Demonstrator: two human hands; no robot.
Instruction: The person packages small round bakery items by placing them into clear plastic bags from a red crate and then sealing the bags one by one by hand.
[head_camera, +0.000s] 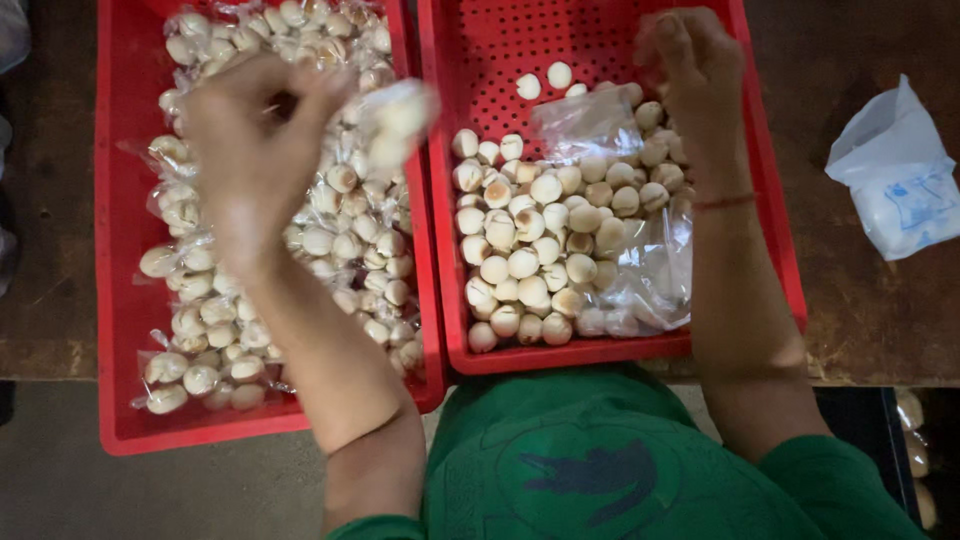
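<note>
Bagging small pale buns over two red crates.

Left hand (255, 140), blurred, hovers above the left crate (120, 300), fingers curled and pinching a clear packet (400, 112) of buns over that crate's heap of filled packets (340, 240). Right hand (695, 65) sits over the right crate (770, 220), fingers bunched together, though what they grip I cannot tell; loose buns (540, 250) and plastic wrap (650, 270) lie just below it.

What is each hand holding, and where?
Left hand grips a blurred packet by one end. Right hand is closed; any hold can't be told.
</note>
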